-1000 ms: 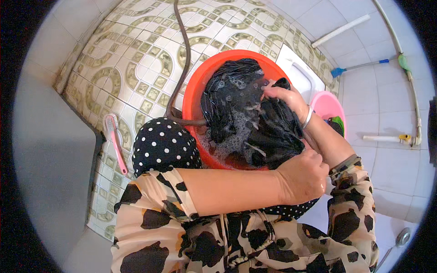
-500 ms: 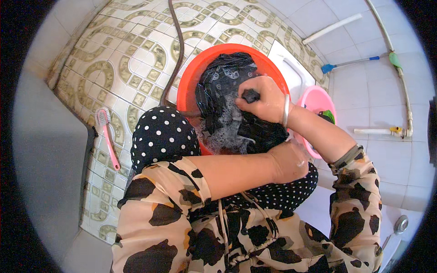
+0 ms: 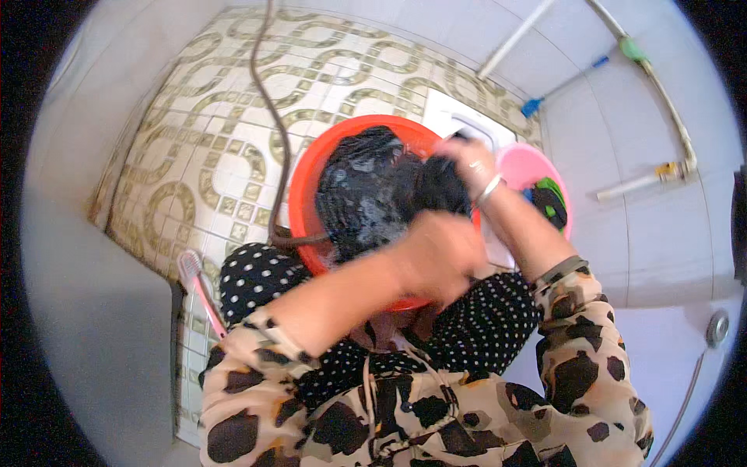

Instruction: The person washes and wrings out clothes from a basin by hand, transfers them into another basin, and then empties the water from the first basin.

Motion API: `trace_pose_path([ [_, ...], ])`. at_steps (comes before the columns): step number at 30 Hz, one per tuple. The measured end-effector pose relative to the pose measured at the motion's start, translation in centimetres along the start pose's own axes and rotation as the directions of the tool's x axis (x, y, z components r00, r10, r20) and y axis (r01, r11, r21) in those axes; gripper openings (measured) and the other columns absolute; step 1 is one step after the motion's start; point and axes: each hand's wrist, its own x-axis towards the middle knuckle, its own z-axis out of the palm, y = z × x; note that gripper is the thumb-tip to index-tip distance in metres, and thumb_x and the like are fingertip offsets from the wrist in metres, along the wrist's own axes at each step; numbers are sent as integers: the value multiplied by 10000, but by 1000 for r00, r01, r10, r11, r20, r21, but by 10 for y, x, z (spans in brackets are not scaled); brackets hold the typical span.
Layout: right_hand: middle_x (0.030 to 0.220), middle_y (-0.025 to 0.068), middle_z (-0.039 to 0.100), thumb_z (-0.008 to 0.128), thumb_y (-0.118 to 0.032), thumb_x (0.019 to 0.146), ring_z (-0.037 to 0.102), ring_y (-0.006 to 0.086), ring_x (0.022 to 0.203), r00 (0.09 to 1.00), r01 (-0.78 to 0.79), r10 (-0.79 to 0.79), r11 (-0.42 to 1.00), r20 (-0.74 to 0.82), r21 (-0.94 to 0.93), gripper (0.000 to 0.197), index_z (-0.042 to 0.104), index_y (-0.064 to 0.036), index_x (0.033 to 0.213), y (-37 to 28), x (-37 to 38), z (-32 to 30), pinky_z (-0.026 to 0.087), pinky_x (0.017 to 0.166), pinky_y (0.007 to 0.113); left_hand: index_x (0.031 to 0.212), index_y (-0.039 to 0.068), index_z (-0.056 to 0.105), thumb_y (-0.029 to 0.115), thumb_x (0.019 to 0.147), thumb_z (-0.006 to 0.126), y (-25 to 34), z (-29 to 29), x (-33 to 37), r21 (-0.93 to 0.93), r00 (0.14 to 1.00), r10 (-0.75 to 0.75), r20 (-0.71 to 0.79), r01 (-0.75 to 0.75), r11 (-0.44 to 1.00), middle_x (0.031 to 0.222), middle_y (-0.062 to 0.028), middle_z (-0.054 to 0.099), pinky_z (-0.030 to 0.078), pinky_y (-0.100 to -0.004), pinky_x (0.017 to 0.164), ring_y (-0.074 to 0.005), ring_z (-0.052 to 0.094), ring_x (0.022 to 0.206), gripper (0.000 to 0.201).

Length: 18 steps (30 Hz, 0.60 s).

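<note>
Since half a second ago the right hand [image 3: 469, 161] has pushed farther out over the far rim of the round orange plastic basin [image 3: 305, 187], and it is now blurred with motion; the left hand [image 3: 441, 254] has risen a little over the basin's near side. The right hand, a silver bangle at its wrist, is closed around a bunched fold of the wet black garment [image 3: 373, 191], gripping it at the garment's right edge. The left hand is curled into a loose fist against the near part of the same cloth; whether its fingers actually clasp the fabric cannot be told, since only the back of the hand shows. The black garment fills most of the basin, glistening with suds and water.

The basin stands on a floor of small patterned cream-and-green tiles [image 3: 210, 148]. A dark hose [image 3: 274, 117] runs from the top of the view down to the basin's left rim. Just to the right of the basin sits a smaller pink plastic basin [image 3: 523, 163] holding dark and green cloth. A pink-handled scrubbing brush [image 3: 196, 282] lies on the floor at the left, beside the person's polka-dotted knee.
</note>
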Motion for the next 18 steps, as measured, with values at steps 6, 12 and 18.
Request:
trace_pose_path([
  [6,939,141,619,458,-262,824,588,294,871,967,-33,237,474,-91,880,297,582,-9,919,5,0,-128,442,843,443,1036,72,514,342,816,540,-54,-63,5,-956,264,-945,192,268,-119,907,-89,595,483,-325,713,-208,584,767,349],
  [12,947,171,611,395,-226,841,589,317,872,833,333,221,533,-507,778,307,558,15,940,24,-11,-227,466,819,448,1040,14,503,255,815,553,-53,-20,4,-858,366,-817,446,434,-274,912,-127,592,514,-334,693,-223,598,811,333],
  [18,858,127,607,483,-153,827,599,266,775,638,633,110,489,-762,600,182,554,4,887,87,-16,-279,498,711,396,962,32,550,182,800,563,-62,-35,-6,-883,335,-879,340,436,-175,850,-78,599,493,-297,680,-169,576,741,221],
])
